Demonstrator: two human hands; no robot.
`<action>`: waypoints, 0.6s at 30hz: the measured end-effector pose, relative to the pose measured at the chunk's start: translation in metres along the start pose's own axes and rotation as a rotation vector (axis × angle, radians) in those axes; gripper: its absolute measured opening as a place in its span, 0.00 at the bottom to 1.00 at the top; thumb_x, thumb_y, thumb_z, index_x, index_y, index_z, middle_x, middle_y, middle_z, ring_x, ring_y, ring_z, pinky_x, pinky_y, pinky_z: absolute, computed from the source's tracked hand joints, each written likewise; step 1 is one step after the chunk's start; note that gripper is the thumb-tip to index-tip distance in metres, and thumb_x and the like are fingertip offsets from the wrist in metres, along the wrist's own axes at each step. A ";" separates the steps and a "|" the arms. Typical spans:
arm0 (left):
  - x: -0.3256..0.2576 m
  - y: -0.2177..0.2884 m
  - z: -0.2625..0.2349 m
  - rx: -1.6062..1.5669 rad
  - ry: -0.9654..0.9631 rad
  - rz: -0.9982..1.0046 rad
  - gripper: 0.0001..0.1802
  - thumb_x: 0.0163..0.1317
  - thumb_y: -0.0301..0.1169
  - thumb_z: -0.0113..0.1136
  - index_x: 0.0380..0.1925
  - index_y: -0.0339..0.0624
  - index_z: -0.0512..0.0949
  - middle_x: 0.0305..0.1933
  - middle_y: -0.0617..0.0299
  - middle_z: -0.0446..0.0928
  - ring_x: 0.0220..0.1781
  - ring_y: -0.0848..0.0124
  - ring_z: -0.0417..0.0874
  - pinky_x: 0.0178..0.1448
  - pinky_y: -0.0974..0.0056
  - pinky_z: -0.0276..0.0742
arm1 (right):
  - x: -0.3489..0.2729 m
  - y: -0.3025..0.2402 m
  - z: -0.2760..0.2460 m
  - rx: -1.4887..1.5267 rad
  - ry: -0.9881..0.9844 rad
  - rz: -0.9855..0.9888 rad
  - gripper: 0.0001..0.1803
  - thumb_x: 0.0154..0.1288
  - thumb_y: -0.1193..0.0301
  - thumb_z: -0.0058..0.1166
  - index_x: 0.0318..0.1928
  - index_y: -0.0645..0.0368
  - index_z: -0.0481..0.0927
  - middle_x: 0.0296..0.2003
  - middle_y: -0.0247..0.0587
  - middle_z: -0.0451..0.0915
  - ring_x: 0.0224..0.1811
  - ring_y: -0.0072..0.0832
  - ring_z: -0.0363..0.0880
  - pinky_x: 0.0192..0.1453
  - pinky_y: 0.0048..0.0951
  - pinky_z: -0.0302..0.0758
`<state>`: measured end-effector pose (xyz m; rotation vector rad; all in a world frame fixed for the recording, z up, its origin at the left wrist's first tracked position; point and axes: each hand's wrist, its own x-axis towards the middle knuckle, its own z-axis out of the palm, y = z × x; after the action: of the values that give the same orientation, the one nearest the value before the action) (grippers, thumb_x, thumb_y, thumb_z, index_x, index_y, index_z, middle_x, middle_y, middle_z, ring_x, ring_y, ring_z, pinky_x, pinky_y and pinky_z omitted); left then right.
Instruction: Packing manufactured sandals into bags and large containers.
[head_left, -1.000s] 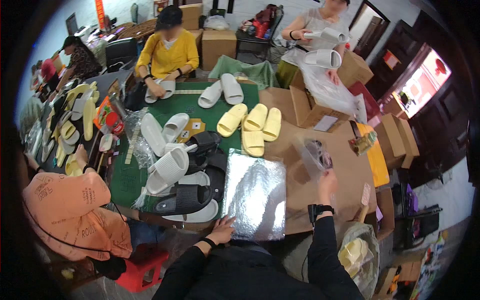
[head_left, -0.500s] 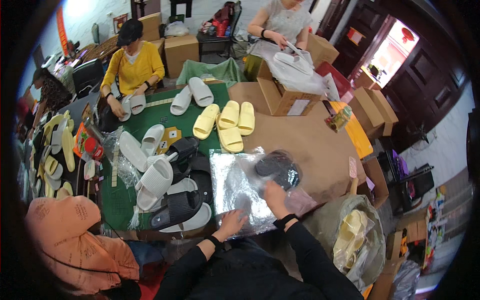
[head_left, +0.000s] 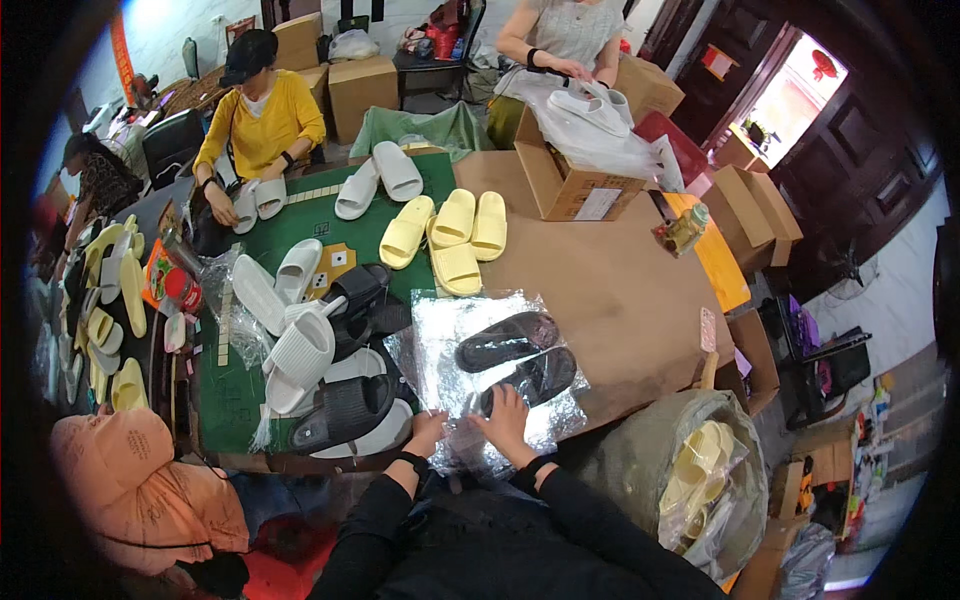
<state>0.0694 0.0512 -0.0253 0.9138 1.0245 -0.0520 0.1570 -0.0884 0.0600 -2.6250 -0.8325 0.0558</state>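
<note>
A pair of black slippers [head_left: 508, 341] lies slantwise over a shiny clear plastic bag [head_left: 440, 345] on the table in front of me. I cannot tell whether the slippers are inside the bag or on top of it. My left hand [head_left: 428, 432] is closed on the bag's near left edge. My right hand [head_left: 507, 425] is at the near end of the right slipper, fingers bent over it and the plastic. Just left of the bag are a black ridged slipper [head_left: 345, 412] and a white ridged slipper [head_left: 300, 357], in a heap with several others.
Yellow slippers [head_left: 455, 230] lie beyond the bag. A sack [head_left: 625, 460] with bagged yellow slippers stands at my right. Across the table, a person in yellow handles grey slippers [head_left: 258, 203]; another works over a cardboard box [head_left: 570, 190]. An orange garment [head_left: 150, 490] is at lower left.
The black slippers have come left from the brown tabletop onto the plastic bag. My right hand has moved left and nearer to me; my left hand has shifted left to the bag's edge.
</note>
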 end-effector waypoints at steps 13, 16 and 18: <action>-0.002 0.006 0.021 0.135 -0.080 -0.107 0.15 0.63 0.44 0.49 0.38 0.46 0.74 0.39 0.66 0.77 0.46 0.72 0.75 0.40 0.64 0.63 | 0.059 0.063 0.001 -0.030 -0.069 -0.211 0.02 0.52 0.72 0.46 0.27 0.53 0.73 0.27 0.42 0.73 0.29 0.41 0.75 0.31 0.41 0.72; -0.008 0.011 0.028 0.118 -0.104 -0.127 0.20 0.62 0.47 0.50 0.44 0.43 0.71 0.48 0.63 0.76 0.52 0.69 0.73 0.55 0.50 0.53 | 0.102 0.077 -0.048 0.132 0.148 -0.243 0.03 0.56 0.73 0.44 0.30 0.55 0.71 0.28 0.45 0.73 0.31 0.46 0.74 0.32 0.43 0.71; -0.008 0.009 0.035 0.116 -0.054 -0.118 0.20 0.62 0.45 0.51 0.44 0.41 0.71 0.47 0.62 0.76 0.50 0.68 0.74 0.55 0.50 0.55 | 0.133 0.093 -0.078 0.252 0.220 -0.223 0.06 0.56 0.75 0.42 0.34 0.55 0.72 0.32 0.47 0.74 0.36 0.47 0.74 0.36 0.45 0.70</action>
<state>0.0938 0.0302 -0.0065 0.9512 1.0324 -0.2356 0.3295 -0.1106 0.1076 -2.2428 -0.9647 -0.1747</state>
